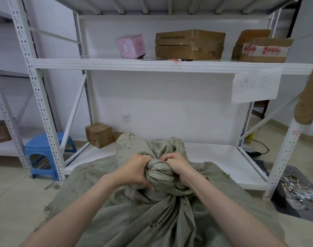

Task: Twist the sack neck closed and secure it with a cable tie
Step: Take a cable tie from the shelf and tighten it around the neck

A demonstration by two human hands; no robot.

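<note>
A large grey-green woven sack (152,216) stands in front of me, frayed along its edges. Its neck (160,172) is gathered and twisted into a tight bunch at the top. My left hand (134,171) grips the left side of the twisted neck, fingers curled round it. From the right, my right hand (177,164) pinches the top of the bunch. Loose sack cloth (148,147) flops over behind the neck. No cable tie shows in the frame.
A white metal rack (170,65) stands just behind the sack, its low shelf (214,157) at floor level. Cardboard boxes (189,44) and a pink box (131,46) sit on the upper shelf. A blue stool (45,150) stands left; a dark mat with scraps (294,189) lies right.
</note>
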